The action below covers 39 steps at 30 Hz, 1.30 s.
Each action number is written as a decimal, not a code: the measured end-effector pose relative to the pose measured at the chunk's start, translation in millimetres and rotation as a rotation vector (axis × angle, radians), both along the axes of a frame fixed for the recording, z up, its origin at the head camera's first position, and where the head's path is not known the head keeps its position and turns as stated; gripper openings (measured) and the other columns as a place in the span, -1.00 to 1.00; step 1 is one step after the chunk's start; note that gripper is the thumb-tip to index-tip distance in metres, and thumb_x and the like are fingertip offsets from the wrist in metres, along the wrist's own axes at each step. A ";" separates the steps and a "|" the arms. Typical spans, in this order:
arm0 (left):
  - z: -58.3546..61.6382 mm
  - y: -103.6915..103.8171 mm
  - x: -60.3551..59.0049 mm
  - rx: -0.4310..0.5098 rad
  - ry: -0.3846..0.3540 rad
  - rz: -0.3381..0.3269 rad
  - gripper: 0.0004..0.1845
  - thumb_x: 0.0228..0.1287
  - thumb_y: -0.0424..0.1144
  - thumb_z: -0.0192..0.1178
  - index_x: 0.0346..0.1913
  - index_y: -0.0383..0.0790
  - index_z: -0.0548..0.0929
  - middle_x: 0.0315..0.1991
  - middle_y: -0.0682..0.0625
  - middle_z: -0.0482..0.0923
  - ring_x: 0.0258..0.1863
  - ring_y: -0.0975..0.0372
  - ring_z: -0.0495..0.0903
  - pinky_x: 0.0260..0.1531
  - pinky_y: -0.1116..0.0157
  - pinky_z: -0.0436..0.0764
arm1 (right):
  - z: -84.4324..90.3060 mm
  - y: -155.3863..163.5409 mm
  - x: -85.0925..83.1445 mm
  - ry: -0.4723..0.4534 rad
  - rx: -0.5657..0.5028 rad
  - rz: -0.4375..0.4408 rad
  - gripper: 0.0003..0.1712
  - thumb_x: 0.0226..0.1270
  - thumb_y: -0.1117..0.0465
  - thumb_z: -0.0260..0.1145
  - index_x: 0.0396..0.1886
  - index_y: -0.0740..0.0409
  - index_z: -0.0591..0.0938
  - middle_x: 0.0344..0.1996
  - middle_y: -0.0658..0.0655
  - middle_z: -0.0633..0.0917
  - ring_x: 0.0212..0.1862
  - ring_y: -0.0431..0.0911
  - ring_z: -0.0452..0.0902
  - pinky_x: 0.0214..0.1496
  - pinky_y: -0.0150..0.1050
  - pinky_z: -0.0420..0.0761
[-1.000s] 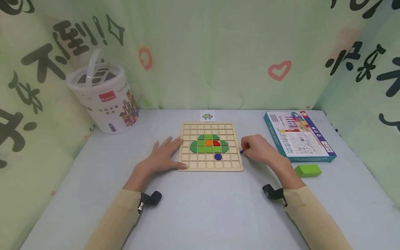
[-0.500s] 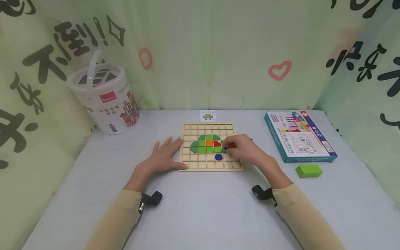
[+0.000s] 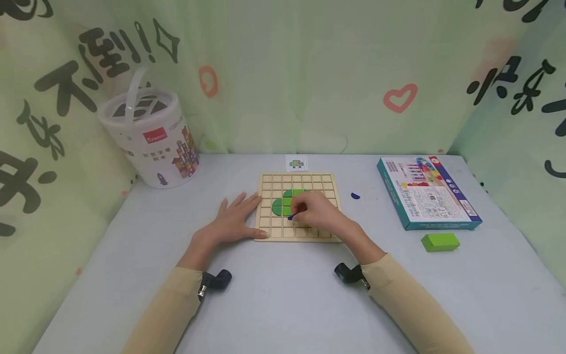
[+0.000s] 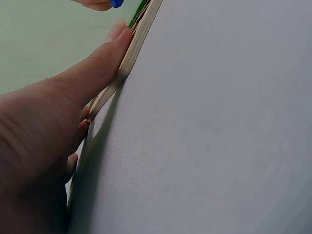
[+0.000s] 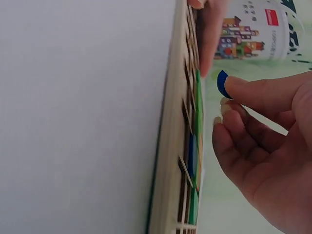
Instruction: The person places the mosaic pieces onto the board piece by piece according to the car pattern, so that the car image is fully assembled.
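Note:
The wooden grid board [image 3: 325, 180] lies flat, with flat green pieces [image 3: 277, 207] set in its cells. My left hand [image 3: 231, 222] rests along its left edge, fingers spread, the thumb on the near-left corner. Above the board, my right hand [image 3: 317, 212] pinches a small blue half-round piece [image 5: 223, 84] between thumb and fingertips. Another blue piece [image 5: 192, 151] sits in the board in the right wrist view. From the head, my right hand hides much of the pattern. One more blue half-round piece [image 3: 355, 195] lies on the table right of the board.
Behind the board is a small pattern card [image 3: 296, 162]. A flat boxed game [image 3: 431, 196] and a green block [image 3: 440, 242] are on the right. At the back left stands a white lidded bucket [image 3: 150, 142]. A printed curtain [image 3: 309, 88] borders the white table [image 3: 274, 300].
My right hand has moved left from beside the board to over its middle, carrying a blue half-round piece and uncovering another on the table. My left hand has stayed on the board's edge.

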<state>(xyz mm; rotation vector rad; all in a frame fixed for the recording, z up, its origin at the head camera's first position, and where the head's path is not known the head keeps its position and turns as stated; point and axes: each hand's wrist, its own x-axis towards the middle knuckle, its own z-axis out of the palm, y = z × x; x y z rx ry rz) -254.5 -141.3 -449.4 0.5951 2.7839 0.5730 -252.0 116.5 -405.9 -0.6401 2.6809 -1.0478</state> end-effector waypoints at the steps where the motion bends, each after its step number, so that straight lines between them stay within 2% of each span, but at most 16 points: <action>1: 0.2 -0.1 0.0 0.002 0.000 0.000 0.17 0.01 0.44 0.29 0.60 0.02 0.02 0.63 0.10 -0.07 0.64 0.00 -0.23 0.50 -0.29 -0.32 | -1.2 -3.1 0.1 0.005 0.011 0.006 -0.88 0.18 0.34 0.42 -0.49 0.08 0.67 -0.49 0.01 0.66 -0.38 -0.14 0.49 -0.30 -0.32 0.53; 7: 0.3 -1.3 -0.7 0.001 -0.003 -0.004 0.17 0.02 0.46 0.27 0.60 0.03 0.01 0.63 0.10 -0.07 0.64 0.00 -0.23 0.50 -0.29 -0.32 | -6.4 -12.3 1.9 0.070 0.086 0.022 -0.84 0.21 0.35 0.38 -0.53 0.06 0.69 -0.53 -0.03 0.66 -0.40 -0.16 0.46 -0.33 -0.34 0.51; 12: 1.2 -1.2 -1.1 0.000 -0.003 -0.001 0.17 0.02 0.44 0.29 0.60 0.03 0.01 0.63 0.09 -0.06 0.64 0.00 -0.23 0.50 -0.29 -0.32 | -4.8 -14.2 3.2 0.136 0.191 0.038 -0.85 0.23 0.35 0.35 -0.48 0.08 0.77 -0.48 -0.04 0.72 -0.39 -0.18 0.48 -0.32 -0.34 0.55; 15: 0.5 -0.4 -1.8 -0.008 -0.004 0.002 0.17 0.02 0.45 0.28 0.60 0.03 0.01 0.63 0.11 -0.07 0.64 0.01 -0.23 0.51 -0.28 -0.31 | -3.0 -13.3 3.6 0.140 0.227 0.052 -0.84 0.23 0.35 0.33 -0.45 0.09 0.79 -0.45 -0.04 0.72 -0.35 -0.18 0.49 -0.28 -0.33 0.57; 18: 0.1 0.0 -1.7 -0.011 -0.006 0.003 0.17 0.02 0.45 0.28 0.60 0.03 0.01 0.63 0.10 -0.07 0.64 0.00 -0.23 0.51 -0.28 -0.31 | -0.7 -8.5 2.2 0.105 0.218 0.043 -0.84 0.26 0.34 0.31 -0.39 0.09 0.80 -0.42 -0.03 0.73 -0.32 -0.16 0.50 -0.25 -0.31 0.57; 21: 0.1 0.0 -1.1 -0.009 -0.007 0.008 0.18 0.01 0.44 0.30 0.60 0.02 0.02 0.63 0.10 -0.07 0.64 0.00 -0.23 0.51 -0.28 -0.32 | 3.5 1.8 -2.2 0.081 0.204 -0.002 -0.83 0.29 0.32 0.29 -0.27 0.12 0.80 -0.34 0.01 0.75 -0.29 -0.12 0.52 -0.22 -0.28 0.57; 30: -0.5 0.1 -0.7 -0.013 -0.002 0.002 0.18 0.02 0.42 0.31 0.60 -0.01 0.02 0.63 0.08 -0.07 0.64 -0.01 -0.23 0.50 -0.29 -0.33 | 21.1 53.2 -17.1 0.054 0.274 -0.268 -0.69 0.38 0.34 0.17 0.04 0.29 0.69 -0.10 0.26 0.70 -0.11 0.08 0.52 -0.09 -0.08 0.61; 33: -0.7 -0.5 -0.9 -0.014 -0.006 0.002 0.18 0.02 0.43 0.30 0.60 -0.01 0.01 0.63 0.08 -0.07 0.64 -0.01 -0.23 0.50 -0.29 -0.33 | 20.0 69.9 -21.8 0.070 0.312 -0.311 -0.62 0.36 0.39 0.10 0.10 0.33 0.64 0.03 0.33 0.67 0.06 0.17 0.56 0.06 0.05 0.62; 36: -0.7 -0.4 -1.1 -0.009 -0.012 0.004 0.19 0.00 0.45 0.30 0.60 0.01 0.01 0.63 0.10 -0.07 0.64 0.00 -0.23 0.50 -0.28 -0.33 | 16.5 82.8 -24.8 0.077 0.359 -0.331 -0.54 0.31 0.42 0.05 0.18 0.38 0.59 0.16 0.38 0.60 0.25 0.25 0.49 0.24 0.15 0.54; 39: -0.3 0.6 -1.0 -0.002 -0.012 0.004 0.19 0.00 0.45 0.30 0.60 0.02 0.01 0.63 0.10 -0.07 0.64 0.01 -0.23 0.51 -0.27 -0.33 | 12.4 92.4 -27.0 0.072 0.388 -0.350 -0.50 0.28 0.43 0.06 0.22 0.45 0.54 0.18 0.42 0.56 0.26 0.26 0.46 0.29 0.17 0.50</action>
